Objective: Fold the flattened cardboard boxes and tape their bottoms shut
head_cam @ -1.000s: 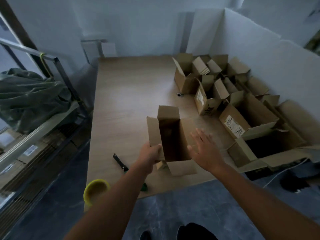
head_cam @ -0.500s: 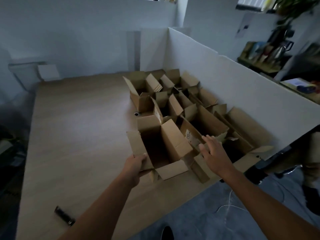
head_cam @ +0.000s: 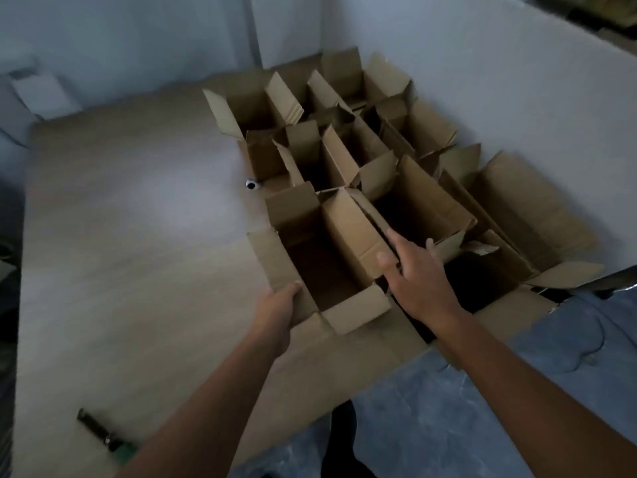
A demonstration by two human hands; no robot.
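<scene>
An upright brown cardboard box [head_cam: 348,232] with its top flaps open stands on the wooden table [head_cam: 138,236], pressed against a row of several similar open boxes [head_cam: 424,208]. My left hand [head_cam: 279,305] grips the near end of the box's left flap. My right hand [head_cam: 417,277] lies with straight fingers over the gap between this box's right flap and the neighbouring box, thumb touching the flap.
White partition walls [head_cam: 499,81] close off the back and right of the table. A small black-and-white roll [head_cam: 251,184] lies beside the boxes. A dark tool [head_cam: 98,431] sits near the table's front left edge. Grey floor [head_cam: 517,391] lies below the front edge.
The box has slid right, from the open table up against the row of boxes. My left hand kept its hold; my right hand came down onto the right flap.
</scene>
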